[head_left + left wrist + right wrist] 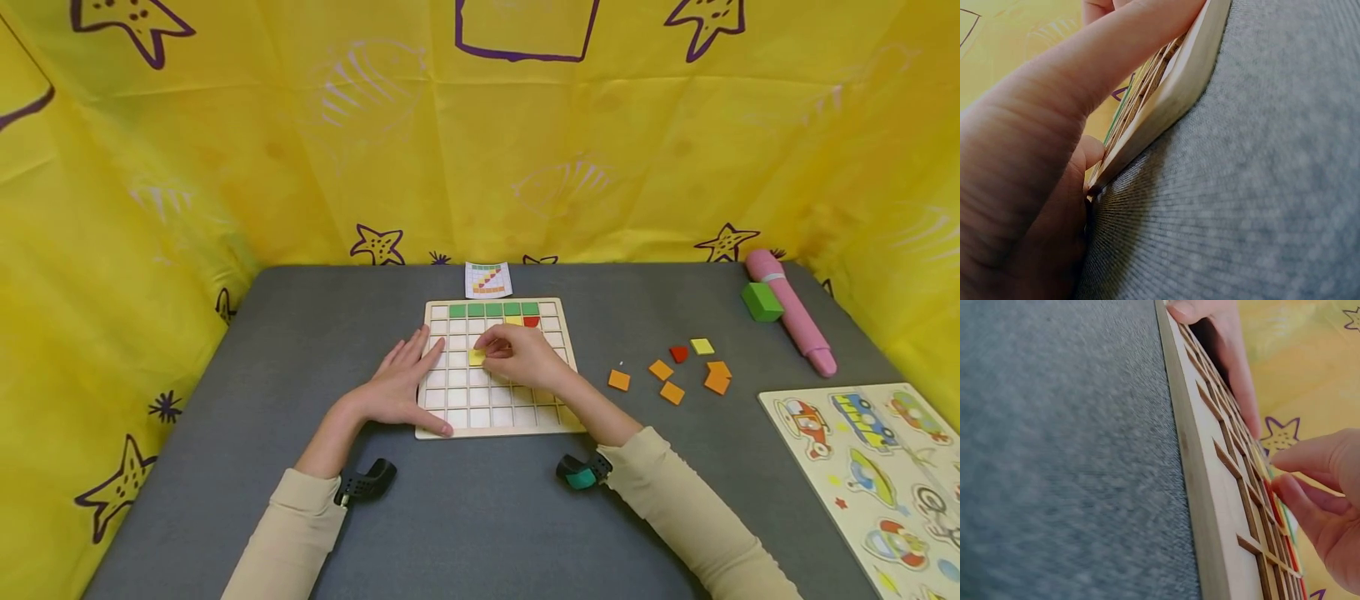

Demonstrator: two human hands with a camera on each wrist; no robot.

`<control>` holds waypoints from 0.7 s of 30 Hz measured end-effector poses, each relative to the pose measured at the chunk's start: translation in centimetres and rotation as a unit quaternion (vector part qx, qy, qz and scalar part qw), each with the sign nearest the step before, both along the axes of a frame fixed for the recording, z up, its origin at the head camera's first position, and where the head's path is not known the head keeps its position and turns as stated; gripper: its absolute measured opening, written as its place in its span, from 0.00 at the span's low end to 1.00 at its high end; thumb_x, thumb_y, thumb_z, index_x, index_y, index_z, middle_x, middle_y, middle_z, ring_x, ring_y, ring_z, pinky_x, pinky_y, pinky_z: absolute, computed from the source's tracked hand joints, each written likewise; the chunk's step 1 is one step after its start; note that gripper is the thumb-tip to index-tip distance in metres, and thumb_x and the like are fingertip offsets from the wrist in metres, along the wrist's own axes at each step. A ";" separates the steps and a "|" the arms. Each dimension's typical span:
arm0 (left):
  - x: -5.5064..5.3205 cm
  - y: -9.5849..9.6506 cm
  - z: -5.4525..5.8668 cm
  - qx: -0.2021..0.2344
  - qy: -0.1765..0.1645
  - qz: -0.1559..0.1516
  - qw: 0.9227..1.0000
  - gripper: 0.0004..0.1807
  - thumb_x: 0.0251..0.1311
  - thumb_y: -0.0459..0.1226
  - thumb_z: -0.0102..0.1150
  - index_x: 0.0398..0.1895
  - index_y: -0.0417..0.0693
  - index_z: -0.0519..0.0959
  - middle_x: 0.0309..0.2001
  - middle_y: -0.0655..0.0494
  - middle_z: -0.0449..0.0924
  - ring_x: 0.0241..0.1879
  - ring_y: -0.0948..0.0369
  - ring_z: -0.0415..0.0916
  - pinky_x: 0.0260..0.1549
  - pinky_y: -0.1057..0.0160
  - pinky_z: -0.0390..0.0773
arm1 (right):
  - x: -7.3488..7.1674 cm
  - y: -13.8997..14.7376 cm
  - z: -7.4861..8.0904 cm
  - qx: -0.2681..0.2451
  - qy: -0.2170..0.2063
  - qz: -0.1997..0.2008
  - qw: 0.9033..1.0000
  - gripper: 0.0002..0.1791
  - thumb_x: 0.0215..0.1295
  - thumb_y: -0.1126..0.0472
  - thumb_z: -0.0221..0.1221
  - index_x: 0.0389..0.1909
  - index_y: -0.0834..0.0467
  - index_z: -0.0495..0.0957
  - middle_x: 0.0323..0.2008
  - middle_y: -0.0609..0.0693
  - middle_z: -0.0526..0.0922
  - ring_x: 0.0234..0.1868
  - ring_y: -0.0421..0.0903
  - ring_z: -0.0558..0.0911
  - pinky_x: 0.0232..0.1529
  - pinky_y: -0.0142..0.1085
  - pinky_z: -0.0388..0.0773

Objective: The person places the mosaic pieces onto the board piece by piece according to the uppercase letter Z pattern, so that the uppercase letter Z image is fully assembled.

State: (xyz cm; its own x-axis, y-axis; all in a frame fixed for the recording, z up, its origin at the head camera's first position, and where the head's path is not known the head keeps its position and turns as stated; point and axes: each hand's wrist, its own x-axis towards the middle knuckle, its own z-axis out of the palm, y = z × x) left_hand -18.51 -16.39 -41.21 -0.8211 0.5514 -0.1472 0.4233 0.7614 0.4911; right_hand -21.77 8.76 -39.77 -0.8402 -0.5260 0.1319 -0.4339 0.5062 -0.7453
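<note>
A wooden grid board [457,398] lies on the dark table. Along its top row sit several green tiles [476,310], with a yellow tile [513,320] and a red piece [531,321] in the row below. My left hand [393,387] rests on the board's left side, fingers spread, thumb along the near edge. With thumb and index finger, my right hand [521,357] pinches another yellow tile [476,357] at a cell near the middle. In the right wrist view its fingertips [1285,484] are close over the grid. The right hand and forearm hide part of the board.
A pattern card [488,282] lies behind the board. To the right are loose orange tiles [672,392], a red piece [678,354] and a yellow tile [702,346]. Farther right are a green block [762,302], a pink stick [798,321] and a picture puzzle board [840,483].
</note>
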 end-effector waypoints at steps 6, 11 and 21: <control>0.1 0.3 0.0 0.003 0.002 -0.003 1.000 0.73 0.36 0.69 0.70 0.78 0.44 0.40 0.77 0.44 0.24 0.76 0.50 0.24 0.70 0.45 0.33 | 0.7 1.3 0.0 -0.037 -0.069 -0.033 0.996 0.08 0.66 0.64 0.61 0.44 0.57 0.83 0.41 0.48 0.85 0.44 0.43 0.82 0.51 0.40 0.77; 0.2 0.3 0.2 0.004 0.007 -0.004 1.000 0.73 0.37 0.68 0.70 0.78 0.43 0.41 0.77 0.42 0.25 0.76 0.49 0.25 0.69 0.44 0.33 | 1.1 3.5 0.5 -0.088 -0.145 -0.055 0.984 0.10 0.68 0.61 0.60 0.47 0.58 0.82 0.45 0.51 0.84 0.46 0.47 0.81 0.50 0.41 0.75; 0.2 0.2 0.2 0.006 0.010 -0.002 1.000 0.73 0.37 0.67 0.71 0.78 0.42 0.41 0.77 0.41 0.25 0.76 0.49 0.25 0.69 0.45 0.33 | 0.8 9.1 1.5 -0.079 -0.179 -0.069 0.978 0.16 0.69 0.57 0.60 0.52 0.63 0.79 0.48 0.58 0.83 0.46 0.54 0.79 0.47 0.43 0.77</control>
